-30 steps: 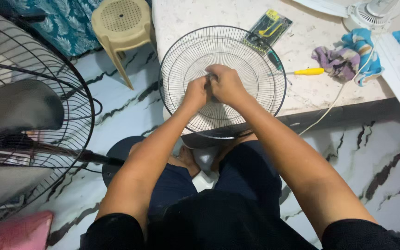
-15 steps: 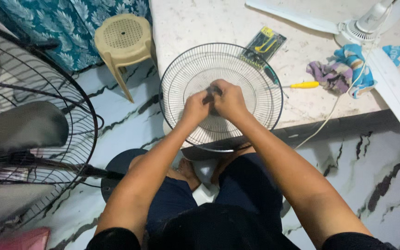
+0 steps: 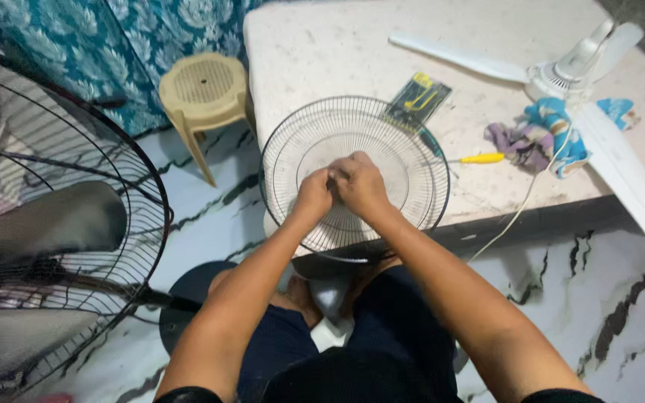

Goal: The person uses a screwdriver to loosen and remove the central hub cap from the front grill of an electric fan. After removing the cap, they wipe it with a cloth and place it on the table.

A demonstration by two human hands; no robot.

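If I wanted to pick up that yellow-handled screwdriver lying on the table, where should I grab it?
Probably by the yellow handle, coming down from above. The yellow-handled screwdriver lies flat on the pale stone table, handle pointing right toward the bundled cloth, its thin shaft running left toward the round wire fan guard.

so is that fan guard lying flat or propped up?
Propped up: the guard tilts against the table edge, both hands at its hub.
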